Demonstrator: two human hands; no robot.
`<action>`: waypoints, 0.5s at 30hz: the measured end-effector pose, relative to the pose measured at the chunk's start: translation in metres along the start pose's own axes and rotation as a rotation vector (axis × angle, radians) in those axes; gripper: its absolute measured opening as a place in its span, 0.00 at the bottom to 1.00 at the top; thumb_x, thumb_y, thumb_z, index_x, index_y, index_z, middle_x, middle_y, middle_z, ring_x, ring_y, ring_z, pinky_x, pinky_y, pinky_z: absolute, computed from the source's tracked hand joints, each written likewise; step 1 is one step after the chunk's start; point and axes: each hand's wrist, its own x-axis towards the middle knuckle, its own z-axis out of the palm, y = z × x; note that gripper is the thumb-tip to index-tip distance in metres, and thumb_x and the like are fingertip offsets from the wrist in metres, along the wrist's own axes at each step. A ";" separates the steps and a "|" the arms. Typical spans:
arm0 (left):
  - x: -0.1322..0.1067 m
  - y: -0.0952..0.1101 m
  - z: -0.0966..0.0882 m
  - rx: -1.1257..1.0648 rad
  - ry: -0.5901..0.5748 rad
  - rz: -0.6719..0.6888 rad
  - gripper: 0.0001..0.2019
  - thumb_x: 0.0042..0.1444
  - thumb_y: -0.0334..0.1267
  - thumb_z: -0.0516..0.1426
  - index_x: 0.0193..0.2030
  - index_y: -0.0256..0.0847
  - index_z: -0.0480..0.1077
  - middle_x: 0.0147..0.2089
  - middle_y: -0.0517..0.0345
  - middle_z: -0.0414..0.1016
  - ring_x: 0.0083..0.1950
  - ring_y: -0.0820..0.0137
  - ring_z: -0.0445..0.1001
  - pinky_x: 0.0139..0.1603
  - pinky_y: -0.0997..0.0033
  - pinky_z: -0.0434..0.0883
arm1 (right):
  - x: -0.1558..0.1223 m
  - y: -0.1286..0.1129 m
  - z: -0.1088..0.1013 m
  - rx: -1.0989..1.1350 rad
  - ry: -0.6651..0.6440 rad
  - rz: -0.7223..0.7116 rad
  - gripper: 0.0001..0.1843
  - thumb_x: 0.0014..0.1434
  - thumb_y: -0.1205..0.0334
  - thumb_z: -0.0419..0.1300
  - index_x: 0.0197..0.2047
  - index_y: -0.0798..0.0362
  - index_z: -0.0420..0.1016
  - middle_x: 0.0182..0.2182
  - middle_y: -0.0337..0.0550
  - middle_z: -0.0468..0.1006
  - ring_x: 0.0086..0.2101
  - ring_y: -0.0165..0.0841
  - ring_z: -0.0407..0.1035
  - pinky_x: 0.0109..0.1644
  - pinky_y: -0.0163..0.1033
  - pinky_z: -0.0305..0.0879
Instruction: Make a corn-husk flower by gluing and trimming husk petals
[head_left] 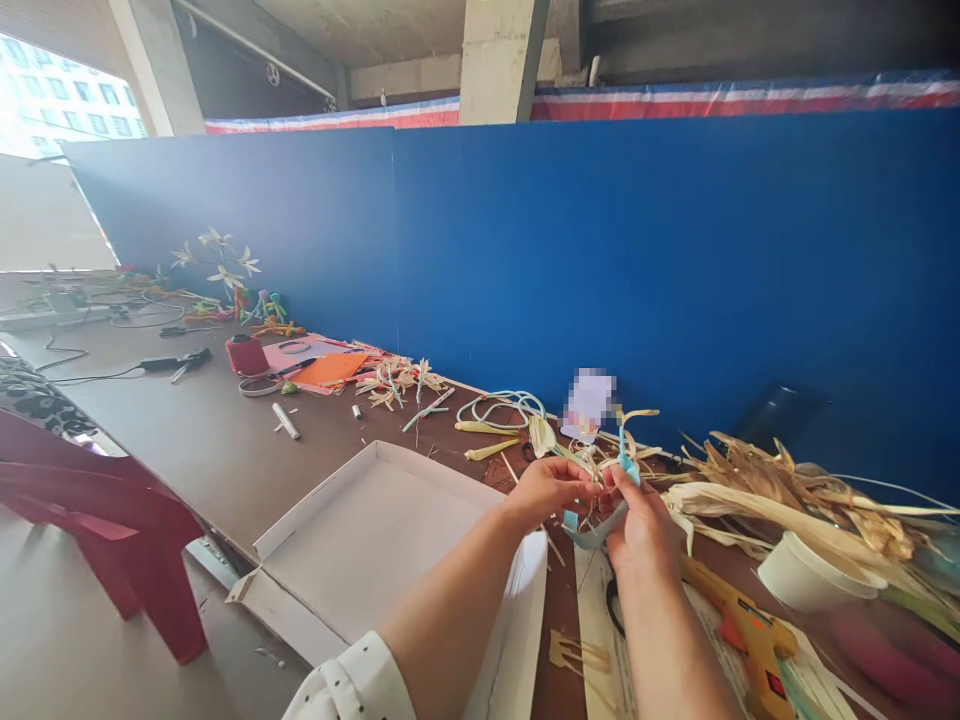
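My right hand (641, 515) is closed round a light-blue wrapped stem (624, 445), whose top carries a thin yellowish strip bent to the right. Close beside it, my left hand (551, 488) is pinched at pale husk-like strips; exactly what lies between its fingertips is too small to make out. Beneath both hands sits a pale blue-grey round container (589, 535), partly covered by them, with thin scraps about it. Two yellowish pointed husk pieces (491, 450) and a coil of light-blue cord (502, 405) lie beyond my left hand.
A shallow white box (360, 545) lies at left. To the right are a yellow glue gun (750, 635), a cream tub (814, 572) and dried corn husks (817, 495). A blue partition (660, 260) stands behind the table; a maroon chair (142, 540) is at its left edge.
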 end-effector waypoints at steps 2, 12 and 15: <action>-0.001 0.001 0.002 -0.038 -0.007 0.006 0.22 0.31 0.46 0.70 0.28 0.35 0.69 0.27 0.59 0.73 0.27 0.74 0.72 0.30 0.74 0.69 | 0.000 0.001 0.000 0.001 -0.032 0.003 0.21 0.32 0.62 0.75 0.32 0.54 0.76 0.25 0.35 0.77 0.23 0.26 0.69 0.25 0.30 0.66; -0.002 0.000 0.004 -0.053 0.006 0.020 0.23 0.29 0.47 0.71 0.28 0.36 0.68 0.27 0.59 0.73 0.28 0.73 0.72 0.33 0.73 0.70 | 0.005 0.007 -0.005 -0.007 -0.109 -0.003 0.20 0.35 0.58 0.75 0.33 0.53 0.76 0.27 0.37 0.78 0.25 0.28 0.70 0.28 0.32 0.67; 0.000 -0.001 0.003 -0.086 0.018 0.063 0.23 0.30 0.47 0.71 0.27 0.35 0.68 0.27 0.60 0.73 0.27 0.75 0.71 0.33 0.74 0.70 | 0.004 0.007 -0.004 -0.039 -0.093 -0.022 0.20 0.34 0.59 0.75 0.33 0.54 0.77 0.29 0.38 0.79 0.26 0.29 0.71 0.28 0.32 0.67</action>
